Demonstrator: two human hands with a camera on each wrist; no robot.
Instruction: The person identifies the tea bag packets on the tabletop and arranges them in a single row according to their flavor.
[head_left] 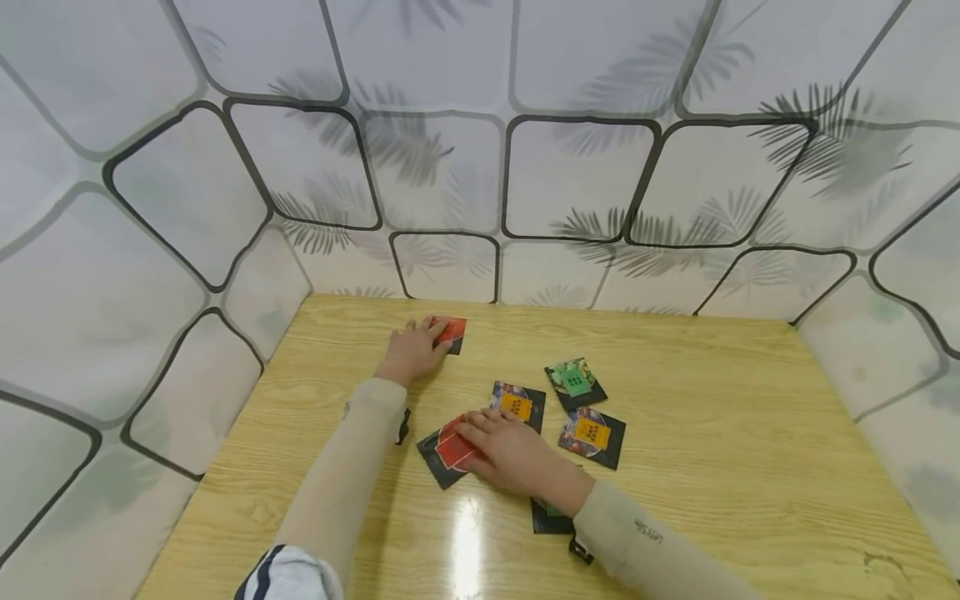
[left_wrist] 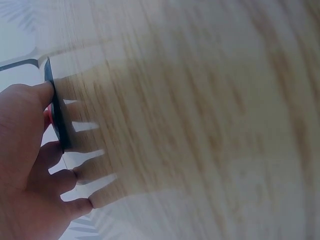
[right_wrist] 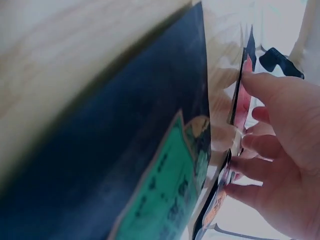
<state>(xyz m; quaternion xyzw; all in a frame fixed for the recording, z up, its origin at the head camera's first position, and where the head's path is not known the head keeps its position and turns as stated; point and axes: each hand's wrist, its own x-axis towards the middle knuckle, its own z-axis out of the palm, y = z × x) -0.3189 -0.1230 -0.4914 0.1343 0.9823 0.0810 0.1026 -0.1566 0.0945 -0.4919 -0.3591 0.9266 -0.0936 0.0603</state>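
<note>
My left hand (head_left: 414, 350) is at the far left of the table, its spread fingers and thumb on a flat red and black packet (head_left: 454, 330). In the left wrist view, the thumb and index finger touch that packet's dark edge (left_wrist: 58, 117), while the other fingertips reach the tabletop. My right hand (head_left: 510, 446) lies over another red and black packet (head_left: 452, 450) near the middle, partly covering it. In the right wrist view, its thumb touches the red packet (right_wrist: 243, 97), and two fingertips are right at a packet with an orange label (right_wrist: 214, 209).
Right of the right hand lie a packet with a green label (head_left: 576, 382) and an orange-labelled packet (head_left: 594, 437). Another dark packet (head_left: 551, 522) shows partly beneath the right forearm. A patterned curtain (head_left: 577, 183) encloses the wooden table (head_left: 712, 467) at the back and sides.
</note>
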